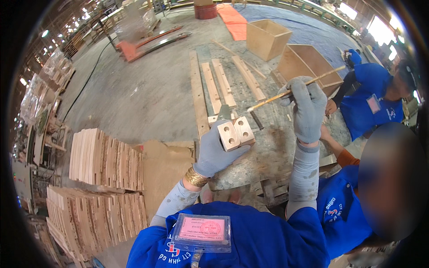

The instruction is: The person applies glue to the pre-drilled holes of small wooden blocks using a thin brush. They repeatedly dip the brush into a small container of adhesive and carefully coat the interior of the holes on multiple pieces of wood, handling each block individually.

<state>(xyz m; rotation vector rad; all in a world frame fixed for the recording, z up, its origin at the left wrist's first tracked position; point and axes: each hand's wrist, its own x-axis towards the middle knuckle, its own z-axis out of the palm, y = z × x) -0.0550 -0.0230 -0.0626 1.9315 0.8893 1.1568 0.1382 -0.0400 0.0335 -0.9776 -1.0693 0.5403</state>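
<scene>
Head view: gloved left hand [214, 152] is gripping two drilled wooden blocks [236, 132], holding them up above the worktable [268, 156]. Gloved right hand [308, 109] is clenching a thin stick [290, 92], its tip hovering just beside the blocks. Stacked slats [105, 163] are sitting at left.

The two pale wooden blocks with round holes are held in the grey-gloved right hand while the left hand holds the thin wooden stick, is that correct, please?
Not quite: the hands are swapped. The head view shows the two pale wooden blocks with round holes in the grey-gloved left hand, while the right hand holds the thin wooden stick.
</scene>
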